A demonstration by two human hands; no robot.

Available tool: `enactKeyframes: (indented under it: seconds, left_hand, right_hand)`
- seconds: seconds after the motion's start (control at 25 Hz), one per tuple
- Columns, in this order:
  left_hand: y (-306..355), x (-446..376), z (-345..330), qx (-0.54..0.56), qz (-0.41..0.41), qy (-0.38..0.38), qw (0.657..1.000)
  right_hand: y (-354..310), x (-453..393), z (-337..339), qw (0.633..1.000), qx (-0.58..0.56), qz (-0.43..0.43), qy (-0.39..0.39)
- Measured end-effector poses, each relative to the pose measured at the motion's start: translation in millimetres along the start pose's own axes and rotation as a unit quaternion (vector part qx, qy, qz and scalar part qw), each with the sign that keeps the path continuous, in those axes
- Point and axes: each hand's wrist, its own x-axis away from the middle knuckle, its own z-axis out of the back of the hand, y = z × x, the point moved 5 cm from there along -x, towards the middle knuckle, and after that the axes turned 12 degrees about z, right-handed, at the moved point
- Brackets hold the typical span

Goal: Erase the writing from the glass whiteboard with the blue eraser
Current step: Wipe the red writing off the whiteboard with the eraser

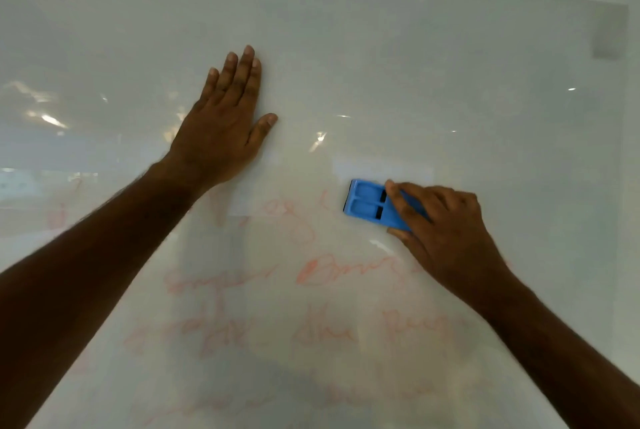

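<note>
Left hand (221,127) flat on whiteboard (450,82), right hand (446,231) gripping blue eraser (367,203)

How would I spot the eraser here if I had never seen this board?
Start at the large glass whiteboard filling the view, with faint red writing across its lower half. At the writing's upper right, the right hand presses a blue plastic block eraser against the glass. It is the only blue thing.

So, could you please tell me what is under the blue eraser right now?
The blue eraser, held by the right hand, lies against the glass whiteboard. Faint red writing shows beside and below it; whether any lies beneath is hidden.
</note>
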Motion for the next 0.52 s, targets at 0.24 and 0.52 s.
enactKeyframes:
  seconds: [0.24,0.52]
  left_hand:
    - [-15.6,6.2,2.6,-0.010,-0.014,0.003,1.000]
    - [-44.1,22.3,10.9,-0.018,-0.030,-0.002,0.999]
  right_hand:
    - [-27.8,-57.9,-10.3,0.999,-0.025,-0.032,0.016]
    - [-42.6,4.7,-1.2,0.999,-0.003,0.046,-0.009]
